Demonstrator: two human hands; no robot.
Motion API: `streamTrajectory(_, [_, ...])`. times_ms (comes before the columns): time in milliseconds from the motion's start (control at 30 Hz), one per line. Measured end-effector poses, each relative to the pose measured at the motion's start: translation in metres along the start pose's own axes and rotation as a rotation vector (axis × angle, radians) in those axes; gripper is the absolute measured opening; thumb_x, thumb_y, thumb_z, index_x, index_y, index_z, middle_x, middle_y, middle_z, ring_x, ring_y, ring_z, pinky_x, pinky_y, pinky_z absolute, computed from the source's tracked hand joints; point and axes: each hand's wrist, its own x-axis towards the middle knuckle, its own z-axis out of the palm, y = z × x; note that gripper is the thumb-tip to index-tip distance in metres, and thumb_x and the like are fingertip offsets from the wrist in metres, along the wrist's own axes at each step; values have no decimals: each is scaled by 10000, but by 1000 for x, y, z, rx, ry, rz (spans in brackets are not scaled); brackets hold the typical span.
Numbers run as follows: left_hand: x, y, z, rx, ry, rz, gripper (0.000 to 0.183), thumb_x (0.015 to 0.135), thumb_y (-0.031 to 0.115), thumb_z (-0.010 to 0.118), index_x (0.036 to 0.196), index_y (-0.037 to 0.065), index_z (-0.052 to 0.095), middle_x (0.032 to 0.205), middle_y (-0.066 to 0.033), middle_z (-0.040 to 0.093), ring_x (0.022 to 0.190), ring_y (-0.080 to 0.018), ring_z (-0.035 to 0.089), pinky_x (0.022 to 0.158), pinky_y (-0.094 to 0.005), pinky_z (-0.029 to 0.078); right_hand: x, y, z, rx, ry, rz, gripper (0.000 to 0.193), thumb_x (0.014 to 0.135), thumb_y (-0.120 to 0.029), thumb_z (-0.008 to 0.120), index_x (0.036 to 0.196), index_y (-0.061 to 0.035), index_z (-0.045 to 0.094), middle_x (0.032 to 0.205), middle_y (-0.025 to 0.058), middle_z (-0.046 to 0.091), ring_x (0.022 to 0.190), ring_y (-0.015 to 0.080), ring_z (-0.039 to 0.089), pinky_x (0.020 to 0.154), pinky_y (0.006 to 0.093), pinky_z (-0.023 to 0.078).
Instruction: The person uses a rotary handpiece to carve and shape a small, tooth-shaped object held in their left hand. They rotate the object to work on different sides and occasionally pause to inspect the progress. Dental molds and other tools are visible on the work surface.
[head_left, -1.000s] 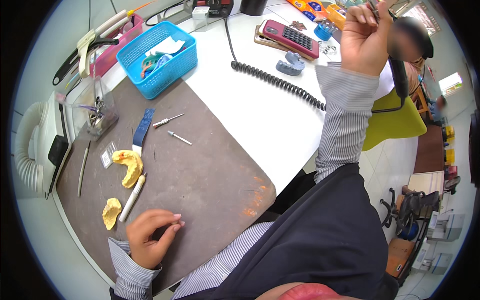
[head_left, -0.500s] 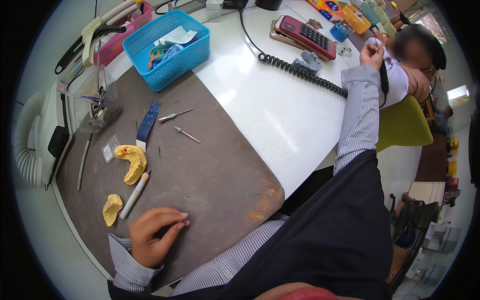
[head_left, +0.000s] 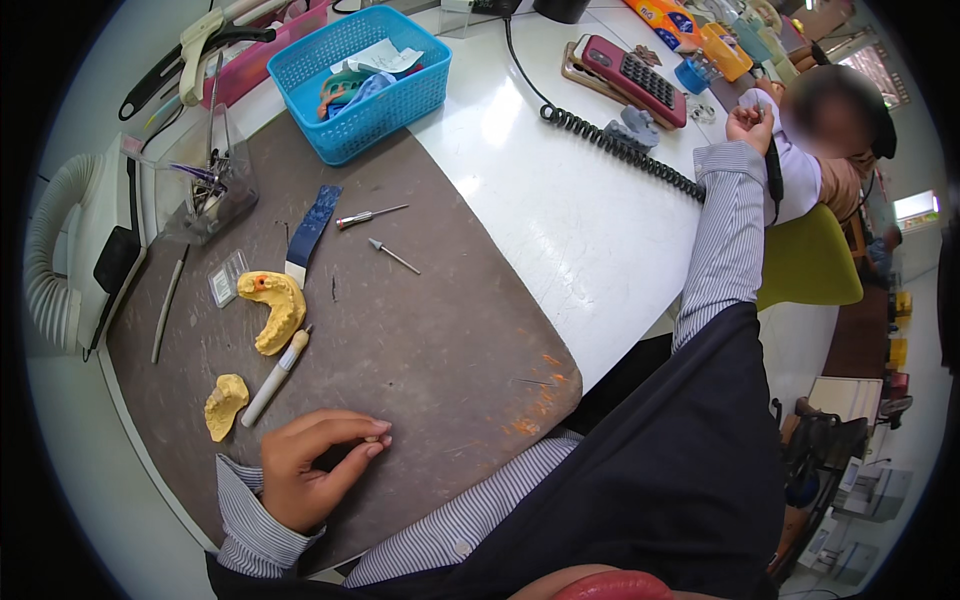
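Head view, left to right: small yellow dental cast (head_left: 225, 405) and white pen-shaped tool (head_left: 277, 365) lie on the brown work mat (head_left: 440, 330). Just right of them, the left hand (head_left: 315, 470) rests on the mat, fingers curled, thumb and forefinger pinched; any held item cannot be determined. Larger yellow dental cast (head_left: 272, 308) lies above. Right hand (head_left: 750, 128) is raised beyond the coiled cord (head_left: 620, 150), fingers closed; contents cannot be determined.

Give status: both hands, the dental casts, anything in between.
Left hand curled on the brown mat, pinch unclear. Right hand far across the white table. Yellow casts untouched. White-handled tool lies between hand and casts.
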Motion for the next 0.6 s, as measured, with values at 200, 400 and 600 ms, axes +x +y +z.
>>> streamTrajectory(200, [1, 2, -4, 82, -24, 85, 175, 667, -16, 650, 834, 36, 650, 813, -95, 620, 714, -183, 613, 621, -237, 480, -19, -1, 12, -82, 93, -11, 271, 738, -252, 663, 733, -65, 467, 542, -23, 383, 451, 91, 355, 479, 249, 294])
streamTrajectory(400, [3, -2, -19, 73, -61, 101, 177, 665, 2, 660, 839, 30, 647, 807, -97, 620, 708, -179, 611, 615, -241, 478, -25, -12, 9, -95, 56, -73, 345, 744, -273, 657, 590, -107, 398, 504, -33, 322, 446, 104, 294, 480, 268, 257])
streamTrajectory(600, [7, -8, -38, 68, -116, 121, 178, 670, 10, 661, 846, 30, 646, 809, -101, 620, 707, -180, 610, 621, -243, 480, -45, -25, 10, -93, 89, -121, 408, 745, -343, 655, 568, -114, 367, 494, -33, 308, 428, 114, 257, 494, 277, 253])
